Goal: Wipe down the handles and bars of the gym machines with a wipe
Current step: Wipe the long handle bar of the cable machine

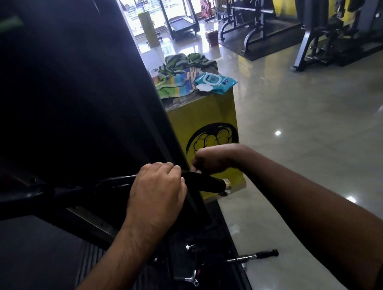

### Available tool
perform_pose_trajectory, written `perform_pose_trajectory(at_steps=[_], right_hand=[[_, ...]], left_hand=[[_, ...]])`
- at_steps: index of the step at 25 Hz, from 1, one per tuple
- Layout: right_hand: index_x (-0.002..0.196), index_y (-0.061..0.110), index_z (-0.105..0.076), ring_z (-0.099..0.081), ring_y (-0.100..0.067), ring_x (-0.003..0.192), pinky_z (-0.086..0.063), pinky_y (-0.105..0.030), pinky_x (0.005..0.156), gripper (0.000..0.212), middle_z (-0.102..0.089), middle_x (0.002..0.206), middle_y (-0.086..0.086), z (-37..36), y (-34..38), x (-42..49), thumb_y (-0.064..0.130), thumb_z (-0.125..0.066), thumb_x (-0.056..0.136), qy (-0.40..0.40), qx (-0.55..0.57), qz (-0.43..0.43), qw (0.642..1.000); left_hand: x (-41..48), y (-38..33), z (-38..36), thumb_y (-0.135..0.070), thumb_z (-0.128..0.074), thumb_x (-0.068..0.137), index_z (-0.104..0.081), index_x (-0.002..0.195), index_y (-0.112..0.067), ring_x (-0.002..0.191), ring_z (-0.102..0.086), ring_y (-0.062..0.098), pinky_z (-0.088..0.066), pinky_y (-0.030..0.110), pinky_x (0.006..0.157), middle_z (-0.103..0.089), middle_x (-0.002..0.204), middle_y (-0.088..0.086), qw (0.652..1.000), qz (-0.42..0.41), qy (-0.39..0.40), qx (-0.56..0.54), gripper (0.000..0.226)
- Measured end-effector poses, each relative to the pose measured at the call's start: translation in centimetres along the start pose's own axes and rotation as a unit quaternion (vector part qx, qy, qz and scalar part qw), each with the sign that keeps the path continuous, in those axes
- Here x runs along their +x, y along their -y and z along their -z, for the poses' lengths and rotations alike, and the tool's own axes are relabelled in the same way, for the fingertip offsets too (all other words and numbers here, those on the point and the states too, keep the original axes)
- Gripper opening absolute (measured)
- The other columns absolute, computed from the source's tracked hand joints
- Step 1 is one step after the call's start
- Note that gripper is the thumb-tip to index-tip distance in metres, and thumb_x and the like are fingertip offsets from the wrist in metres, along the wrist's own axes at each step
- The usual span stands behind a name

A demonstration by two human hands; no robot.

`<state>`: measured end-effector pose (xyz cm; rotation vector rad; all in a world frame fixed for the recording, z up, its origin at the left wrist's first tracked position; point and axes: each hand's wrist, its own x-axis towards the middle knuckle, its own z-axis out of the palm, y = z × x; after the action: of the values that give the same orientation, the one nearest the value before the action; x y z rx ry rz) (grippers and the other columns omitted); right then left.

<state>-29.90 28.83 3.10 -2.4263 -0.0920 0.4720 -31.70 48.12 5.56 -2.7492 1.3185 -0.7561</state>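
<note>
Nearest the camera, the left hand point(158, 186) comes up from the bottom edge and curls over the black handle point(202, 183). Its fingers wrap the top of the bar just inboard of the padded grip. I judge this hold is meant to steady the bar, which would otherwise swing, so the grip stays put for wiping.

Just beyond and slightly to the right, the right hand point(208, 162) hovers over the outer end of the same grip. Its fingers are bunched downward. I cannot tell whether they pinch a wipe, because the hand is blurred and no cloth shows clearly.

Farther out past the right hand stands a yellow box point(207, 123), which serves as a supply stand within reach. On top of it lies the pack of wipes point(217, 83) with its lid flipped open, ready for a fresh sheet. A striped towel point(178, 80) is heaped beside it.

Below the right forearm, a loose steel pin point(254, 256) rests on the pale floor, well apart from both hands. To the left of the hands, the dark machine frame point(64, 74) fills the view.
</note>
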Motion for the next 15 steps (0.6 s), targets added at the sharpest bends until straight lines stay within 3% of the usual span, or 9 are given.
perform_pose_trajectory(at_steps=[3,6,9,13,15], right_hand=[[0.097,0.013,-0.064,-0.059,-0.010,0.080,-0.052,-0.025,0.074,0.015,-0.062,0.092,-0.001,-0.6,-0.1,-0.2,0.005,-0.051,0.096,-0.059,0.055,-0.001,0.997],[0.095,0.011,-0.062,-0.057,-0.010,0.075,-0.049,-0.020,0.067,0.009,-0.058,0.087,-0.001,-1.7,-2.0,-1.4,0.008,-0.053,0.097,-0.080,0.024,-0.128,0.988],[0.090,0.023,-0.063,-0.061,-0.007,0.078,-0.047,-0.016,0.060,0.014,-0.061,0.091,0.004,-4.0,-1.7,-2.8,0.010,-0.059,0.095,-0.208,0.121,-0.102,0.965],[0.109,0.023,-0.066,-0.064,-0.011,0.093,-0.058,-0.025,0.075,0.019,-0.068,0.103,0.004,-9.1,0.0,-4.4,0.014,-0.063,0.094,-0.472,0.160,-0.119,0.859],[0.112,0.023,-0.062,-0.063,-0.009,0.094,-0.057,-0.023,0.075,0.020,-0.065,0.106,0.005,-11.2,0.9,-4.6,0.018,-0.065,0.093,-0.532,0.255,-0.078,0.803]], left_hand=[[0.4,-0.3,0.1,-0.025,-0.069,0.081,-0.074,0.095,-0.010,0.088,-0.069,0.021,-0.053,0.039,0.083,-0.073,0.092,0.005,1.000,-0.001,0.008,0.001,0.021],[0.2,-0.6,0.3,-0.025,-0.071,0.081,-0.075,0.098,-0.009,0.090,-0.070,0.022,-0.055,0.039,0.084,-0.074,0.095,0.006,1.000,-0.006,0.012,-0.006,0.023],[0.2,-0.6,0.5,-0.024,-0.072,0.080,-0.075,0.096,-0.009,0.088,-0.070,0.022,-0.054,0.038,0.083,-0.074,0.093,0.006,1.000,-0.003,0.018,-0.006,0.022],[0.7,-0.8,0.8,-0.025,-0.066,0.083,-0.073,0.087,-0.012,0.078,-0.067,0.020,-0.053,0.037,0.077,-0.072,0.084,0.002,1.000,0.007,0.023,-0.015,0.015],[1.0,-0.9,0.8,-0.026,-0.064,0.085,-0.072,0.086,-0.014,0.076,-0.066,0.019,-0.052,0.036,0.077,-0.071,0.083,0.001,1.000,0.007,0.026,-0.015,0.015]])
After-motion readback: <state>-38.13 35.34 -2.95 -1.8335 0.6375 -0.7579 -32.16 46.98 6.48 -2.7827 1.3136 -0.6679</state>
